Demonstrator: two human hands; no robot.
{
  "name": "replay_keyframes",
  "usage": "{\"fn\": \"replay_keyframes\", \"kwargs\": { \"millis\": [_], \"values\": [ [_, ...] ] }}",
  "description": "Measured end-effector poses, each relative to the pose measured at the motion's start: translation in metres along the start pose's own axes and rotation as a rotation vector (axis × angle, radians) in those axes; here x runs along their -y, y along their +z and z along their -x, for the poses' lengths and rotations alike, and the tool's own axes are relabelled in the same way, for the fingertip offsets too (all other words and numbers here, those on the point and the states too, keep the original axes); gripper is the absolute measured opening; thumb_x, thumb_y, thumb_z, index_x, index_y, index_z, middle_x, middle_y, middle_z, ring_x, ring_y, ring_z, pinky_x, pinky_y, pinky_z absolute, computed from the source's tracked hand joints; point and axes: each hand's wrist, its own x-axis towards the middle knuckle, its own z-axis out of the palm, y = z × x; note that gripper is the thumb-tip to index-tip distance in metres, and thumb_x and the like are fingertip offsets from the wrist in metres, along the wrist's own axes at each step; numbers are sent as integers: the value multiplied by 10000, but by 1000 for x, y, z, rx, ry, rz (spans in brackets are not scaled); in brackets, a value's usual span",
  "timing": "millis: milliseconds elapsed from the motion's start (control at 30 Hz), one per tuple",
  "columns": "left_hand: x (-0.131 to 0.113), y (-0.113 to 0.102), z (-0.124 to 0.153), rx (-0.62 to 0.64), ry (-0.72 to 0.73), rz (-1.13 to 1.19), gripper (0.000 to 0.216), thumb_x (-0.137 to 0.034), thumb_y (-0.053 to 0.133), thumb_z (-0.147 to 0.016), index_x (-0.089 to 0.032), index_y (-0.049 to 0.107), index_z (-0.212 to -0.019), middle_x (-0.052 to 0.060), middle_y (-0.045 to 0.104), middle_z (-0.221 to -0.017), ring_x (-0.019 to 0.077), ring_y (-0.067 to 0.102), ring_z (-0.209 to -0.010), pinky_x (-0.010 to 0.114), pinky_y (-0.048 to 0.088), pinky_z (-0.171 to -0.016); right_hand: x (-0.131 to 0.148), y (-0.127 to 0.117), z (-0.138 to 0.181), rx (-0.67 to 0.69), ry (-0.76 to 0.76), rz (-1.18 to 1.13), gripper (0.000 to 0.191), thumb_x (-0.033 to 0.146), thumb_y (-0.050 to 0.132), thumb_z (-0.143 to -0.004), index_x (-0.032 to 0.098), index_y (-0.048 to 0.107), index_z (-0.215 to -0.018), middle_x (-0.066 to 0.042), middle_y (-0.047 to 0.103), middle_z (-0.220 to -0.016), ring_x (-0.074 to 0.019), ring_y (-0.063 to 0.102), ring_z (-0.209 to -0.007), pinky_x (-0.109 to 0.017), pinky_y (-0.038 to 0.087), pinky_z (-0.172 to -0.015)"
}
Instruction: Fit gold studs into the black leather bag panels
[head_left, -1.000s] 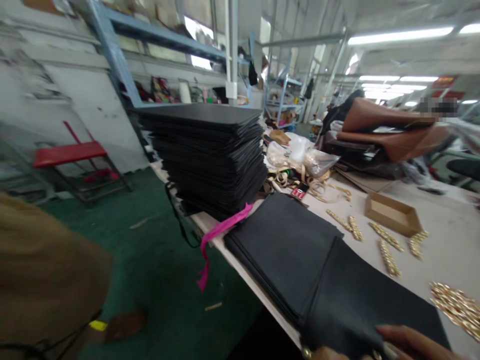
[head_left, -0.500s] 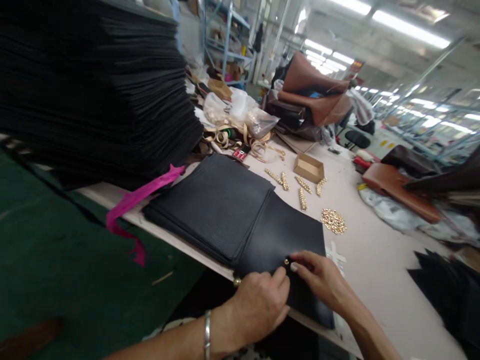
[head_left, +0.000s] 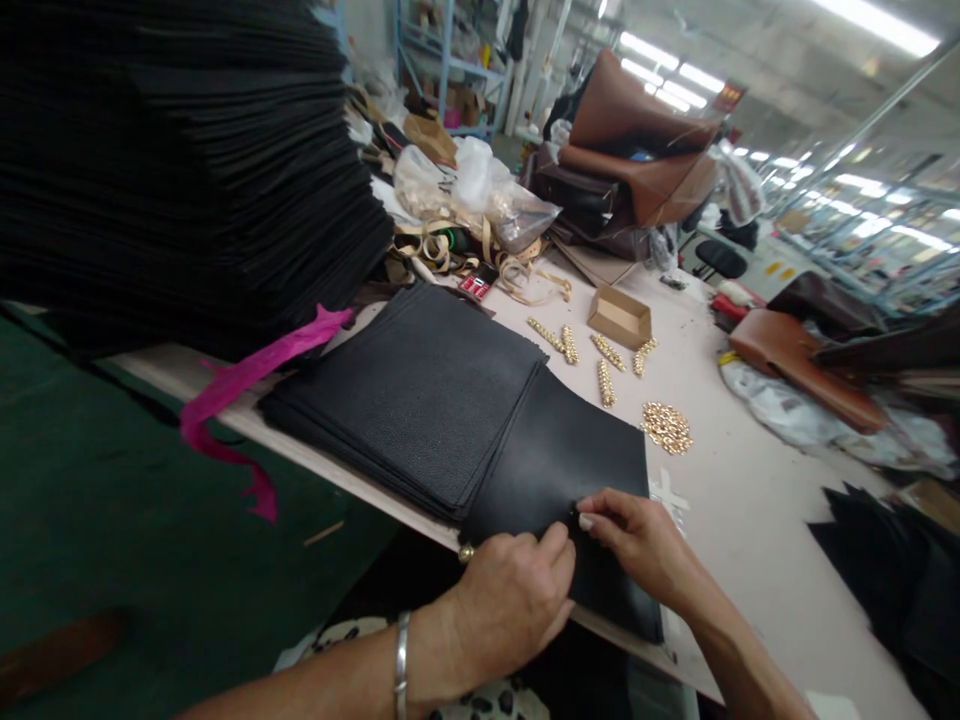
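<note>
1. My left hand [head_left: 517, 600] and right hand [head_left: 637, 540] have drawn together on the near part of the smooth black leather panel [head_left: 555, 450]. Half a second ago a small gold fitting showed between my fingertips. Now my fingers cover that spot and I cannot see it.
2. My left hand is curled, with thumb and fingers pinching at the panel. The fingertips of my right hand press down on the same point, touching the leather. Neither hand is loose. I judge that I am working the fitting into the panel.
3. The panel lies flat on the bench [head_left: 750, 520], its near edge hanging over the bench edge. Its far side is tucked against the low stack of grained black sheets [head_left: 420, 390]. A gold stud [head_left: 466, 552] peeks out at the near edge, just beside my left hand.
4. A second ago my head was turned left, towards the green floor and the tall black stack [head_left: 187, 170], and only my fingertips showed. Now both hands are in the middle of my view.
5. The heap of gold fittings [head_left: 666, 427], the cardboard box [head_left: 619, 317] and the pink ribbon [head_left: 247, 375] lie as they did.
</note>
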Motion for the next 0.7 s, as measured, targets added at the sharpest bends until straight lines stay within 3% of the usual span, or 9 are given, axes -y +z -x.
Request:
{"fn": "replay_keyframes", "kwargs": {
  "millis": [200, 400, 700],
  "values": [
    [1, -1, -1, 5, -3, -2, 316, -368, 593, -896, -167, 532, -1132, 55, 621, -1069, 209, 630, -729, 332, 517, -571, 0, 0, -6, 64, 38, -3, 171, 301, 580, -832, 196, 714, -855, 3, 688, -695, -145, 603, -629, -243, 436, -578],
    [0, 5, 0, -5, -3, 8, 314, -360, 564, -911, -158, 534, -1150, 66, 618, -1079, 214, 626, -746, 346, 520, -583, -3, 3, -15, 98, 49, -19, 168, 296, 601, -800, 188, 725, -833, -12, 698, -703, -141, 604, -620, -238, 452, -571],
    [2, 3, 0, -24, 9, 18, 305, -375, 549, -922, -152, 540, -1131, 58, 614, -1030, 197, 611, -707, 333, 482, -542, 5, 1, -25, 177, 263, -158, 149, 309, 634, -726, 167, 674, -751, 6, 614, -572, -128, 564, -530, -239, 451, -510]
  ]
}}
